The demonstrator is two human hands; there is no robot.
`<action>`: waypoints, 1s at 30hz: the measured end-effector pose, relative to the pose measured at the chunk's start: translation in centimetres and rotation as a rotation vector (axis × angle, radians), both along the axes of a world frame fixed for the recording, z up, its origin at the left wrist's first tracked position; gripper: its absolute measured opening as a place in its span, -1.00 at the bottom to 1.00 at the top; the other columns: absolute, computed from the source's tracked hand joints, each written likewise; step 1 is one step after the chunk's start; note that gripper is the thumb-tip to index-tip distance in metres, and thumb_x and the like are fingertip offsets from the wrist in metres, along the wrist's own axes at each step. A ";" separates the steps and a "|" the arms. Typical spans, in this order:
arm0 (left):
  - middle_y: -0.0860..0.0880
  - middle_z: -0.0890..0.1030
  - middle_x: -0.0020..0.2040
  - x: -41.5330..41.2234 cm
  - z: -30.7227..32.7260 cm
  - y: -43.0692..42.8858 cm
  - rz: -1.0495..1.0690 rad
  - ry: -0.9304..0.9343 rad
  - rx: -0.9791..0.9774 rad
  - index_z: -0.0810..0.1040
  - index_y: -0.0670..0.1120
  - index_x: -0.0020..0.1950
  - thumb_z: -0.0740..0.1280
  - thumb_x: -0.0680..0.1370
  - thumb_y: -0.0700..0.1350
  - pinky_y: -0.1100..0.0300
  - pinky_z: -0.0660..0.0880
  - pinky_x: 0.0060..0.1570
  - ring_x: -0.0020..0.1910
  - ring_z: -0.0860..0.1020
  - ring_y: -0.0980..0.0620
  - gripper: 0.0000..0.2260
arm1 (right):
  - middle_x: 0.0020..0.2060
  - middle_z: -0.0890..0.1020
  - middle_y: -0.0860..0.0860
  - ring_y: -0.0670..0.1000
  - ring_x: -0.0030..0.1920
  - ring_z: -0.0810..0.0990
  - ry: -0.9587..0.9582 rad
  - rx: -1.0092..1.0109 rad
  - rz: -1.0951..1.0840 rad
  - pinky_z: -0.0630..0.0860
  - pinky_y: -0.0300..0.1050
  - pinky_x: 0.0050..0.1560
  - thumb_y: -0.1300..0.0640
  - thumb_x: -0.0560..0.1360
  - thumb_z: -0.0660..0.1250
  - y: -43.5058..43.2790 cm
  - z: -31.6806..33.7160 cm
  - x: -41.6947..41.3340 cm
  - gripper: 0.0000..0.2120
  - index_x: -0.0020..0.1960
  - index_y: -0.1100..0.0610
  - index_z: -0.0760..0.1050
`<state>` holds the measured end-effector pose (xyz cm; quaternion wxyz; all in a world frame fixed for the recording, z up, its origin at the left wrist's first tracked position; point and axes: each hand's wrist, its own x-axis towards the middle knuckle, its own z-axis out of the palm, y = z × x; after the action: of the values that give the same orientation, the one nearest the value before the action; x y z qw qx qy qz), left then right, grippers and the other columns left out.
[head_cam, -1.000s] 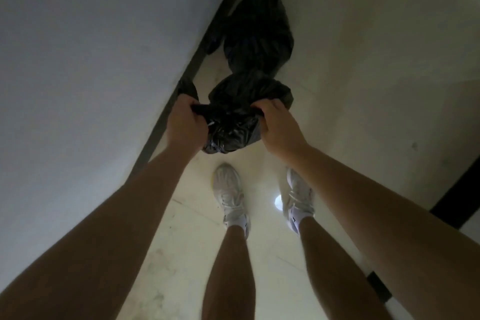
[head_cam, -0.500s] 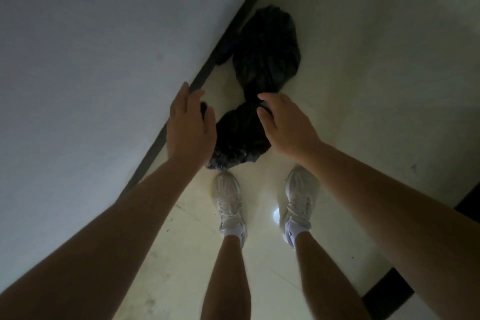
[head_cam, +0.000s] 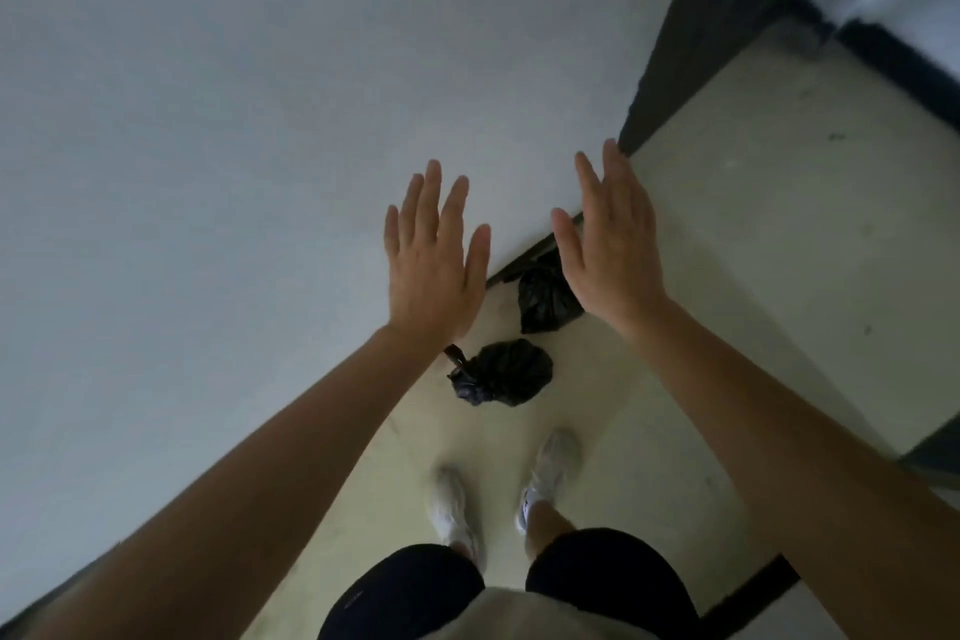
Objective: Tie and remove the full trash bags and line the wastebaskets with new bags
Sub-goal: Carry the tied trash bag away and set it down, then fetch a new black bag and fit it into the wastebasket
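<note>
1. Above the floor, the left hand hovers flat, its grip fully apart, holding nothing.
2. Beside it, the right hand is likewise spread, grip apart, touching nothing.
3. By the wall, two black trash bags lie on the floor: the near bag ahead of the shoes, the far bag partly behind the right hand.

Nearer black plastic trash bag and farther black plastic trash bag on the pale floor.
The nearer bag lay crumpled on its side, its knotted neck pointing left. The farther bag sat just beyond it, against the dark skirting strip, its upper right part hidden.
</note>
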<state>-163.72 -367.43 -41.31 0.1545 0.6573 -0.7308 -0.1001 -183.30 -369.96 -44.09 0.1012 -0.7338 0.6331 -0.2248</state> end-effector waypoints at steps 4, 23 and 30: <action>-0.11 0.00 0.62 4.1 6.3 3.6 0.101 -0.126 -0.038 0.10 -0.06 0.59 -0.10 0.68 0.15 -0.25 0.01 0.50 0.60 -0.06 -0.11 -0.48 | 0.61 -0.01 0.18 0.19 0.60 0.02 0.069 -0.110 0.151 0.10 0.18 0.55 -0.16 0.68 0.01 -0.2 7.9 3.3 -0.40 0.62 0.11 0.02; -0.16 0.18 0.58 41.8 31.6 59.6 1.199 -0.469 -0.437 0.24 -0.09 0.53 0.01 0.66 0.13 -0.27 0.07 0.48 0.55 0.13 -0.18 -0.50 | 0.60 -0.03 0.21 0.21 0.59 0.01 -0.241 -0.439 1.132 0.06 0.20 0.54 -0.10 0.66 0.09 34.9 30.0 55.1 -0.38 0.61 0.13 0.02; -0.10 0.11 0.60 48.9 29.4 74.7 1.573 -0.468 -0.328 0.14 -0.04 0.56 0.01 0.66 0.16 -0.18 -0.02 0.52 0.58 0.05 -0.11 -0.49 | 0.60 0.00 0.19 0.18 0.59 0.01 -0.290 -0.412 1.546 0.05 0.18 0.54 -0.10 0.65 0.13 52.3 28.4 71.6 -0.38 0.61 0.12 0.04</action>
<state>-114.81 -292.73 -11.89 0.1172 0.9486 -0.0776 0.2835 -111.69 -317.69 -15.71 0.1719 -0.9310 -0.1260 -0.2964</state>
